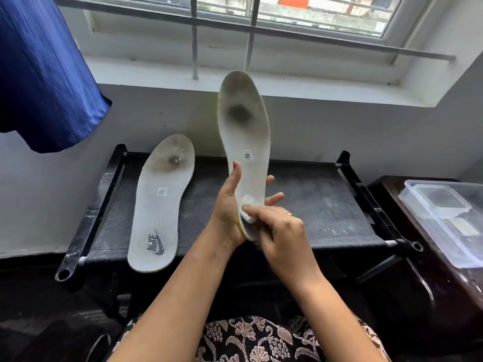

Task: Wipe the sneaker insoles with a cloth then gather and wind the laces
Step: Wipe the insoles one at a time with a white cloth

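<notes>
Far left of the grip, a blue cloth hangs in the upper corner, well apart from both hands. Nearer, just left of the holding hand, the second insole lies flat on the black rack, top side up, with a dark worn patch near its toe and a printed logo at its heel. The left hand grips the raised insole at its heel end, thumb pressed on the near edge and fingers wrapped behind, so the toe points up toward the window sill. The right hand is closed, pinching a small white cloth against the insole's heel; its fingertips look blurred, so the exact pinch is unclear. Right of the grip sits a clear plastic container.
</notes>
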